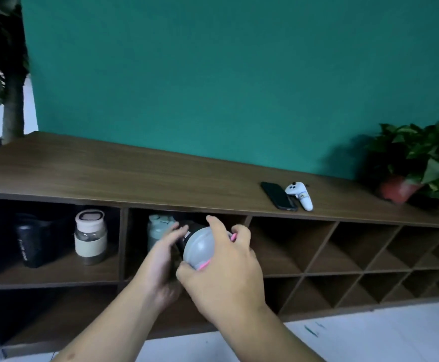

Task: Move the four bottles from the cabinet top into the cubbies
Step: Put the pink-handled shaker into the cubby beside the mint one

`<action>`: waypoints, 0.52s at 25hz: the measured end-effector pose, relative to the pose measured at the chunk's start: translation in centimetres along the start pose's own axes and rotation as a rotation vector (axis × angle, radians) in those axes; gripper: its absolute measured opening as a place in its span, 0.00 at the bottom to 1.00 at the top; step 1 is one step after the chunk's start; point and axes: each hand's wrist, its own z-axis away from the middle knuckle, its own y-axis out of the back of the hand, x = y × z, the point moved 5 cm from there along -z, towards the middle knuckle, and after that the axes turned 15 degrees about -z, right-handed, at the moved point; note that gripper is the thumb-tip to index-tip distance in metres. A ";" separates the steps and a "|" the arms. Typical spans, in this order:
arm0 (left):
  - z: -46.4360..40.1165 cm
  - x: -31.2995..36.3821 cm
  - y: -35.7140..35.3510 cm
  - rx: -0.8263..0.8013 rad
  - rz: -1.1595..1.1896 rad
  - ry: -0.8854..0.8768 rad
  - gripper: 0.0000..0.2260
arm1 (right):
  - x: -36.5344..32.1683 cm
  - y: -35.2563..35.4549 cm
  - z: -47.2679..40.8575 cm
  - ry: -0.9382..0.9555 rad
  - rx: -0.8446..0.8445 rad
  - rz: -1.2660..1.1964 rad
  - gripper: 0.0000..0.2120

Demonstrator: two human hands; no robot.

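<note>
A bottle with a grey domed end and pink trim (200,245) lies tilted at the mouth of the upper middle cubby, its dark body pointing inward. My right hand (223,278) grips its grey end. Against the bottle's left side rests my left hand (161,259), fingers spread along it. Behind them a pale green bottle (157,227) stands in the same cubby, partly hidden. In the upper left cubby stand a black bottle (31,241) and a clear bottle with a cream lid and sleeve (91,236). The wooden cabinet top (108,173) holds no bottles.
A black phone (279,195) and a white game controller (300,194) lie on the cabinet top at the right. A potted plant (416,163) stands at the far right. Diamond-shaped cubbies (343,257) fill the right half. A tree trunk (13,108) rises at the left end.
</note>
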 end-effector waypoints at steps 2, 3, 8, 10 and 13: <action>0.1 -3.4 0.7 -0.047 -0.077 0.159 0.17 | 2.5 -1.9 0.5 -0.092 -0.048 -0.011 0.48; 0.0 -4.7 1.4 -0.053 -0.115 0.239 0.15 | 3.6 -3.2 0.6 -0.106 -0.096 -0.015 0.50; -3.6 -7.5 6.0 0.121 -0.215 0.408 0.21 | 8.3 -8.8 -1.3 -0.018 -0.254 -0.020 0.43; -6.5 -7.6 6.9 0.209 -0.246 0.345 0.26 | 10.0 -10.2 -4.0 -0.008 -0.205 -0.039 0.39; -10.1 -7.7 6.6 0.253 -0.273 0.234 0.20 | 11.8 -11.6 -8.3 0.001 -0.137 -0.038 0.38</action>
